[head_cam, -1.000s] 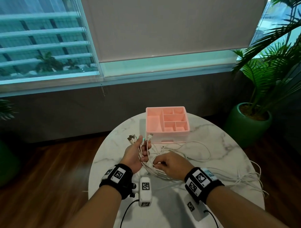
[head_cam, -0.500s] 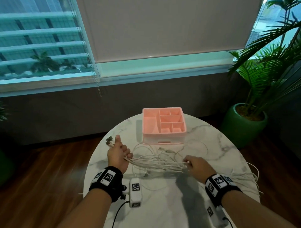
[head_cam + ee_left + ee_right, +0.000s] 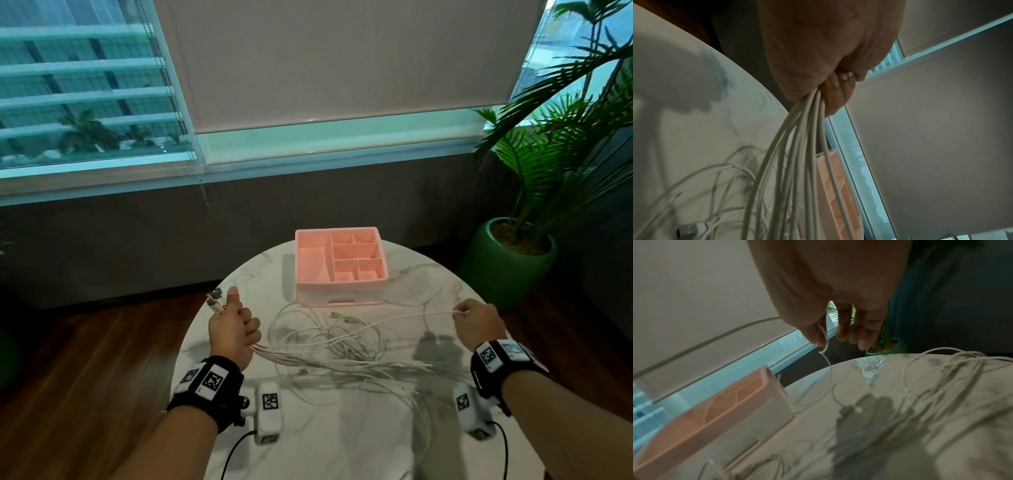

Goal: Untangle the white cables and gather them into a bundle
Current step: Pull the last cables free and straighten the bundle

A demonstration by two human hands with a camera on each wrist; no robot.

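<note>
One cable (image 3: 826, 344) pinched, right hand (image 3: 830, 288); head view unclear.

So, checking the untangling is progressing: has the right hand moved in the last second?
Yes. The right hand has swung rightward, away from the pink plastic organiser box, pulling one white cable.

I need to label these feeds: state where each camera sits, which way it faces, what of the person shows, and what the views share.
Head: worn on the head, looking forward and down at the marble table; both forearms, left hand and right hand show.
Left wrist: looks along the palm at the fingers gripping the white cables.
Right wrist: looks along the palm at the fingers pinching a single cable.
Shared: the pink organizer and cables appear in all three.
</note>
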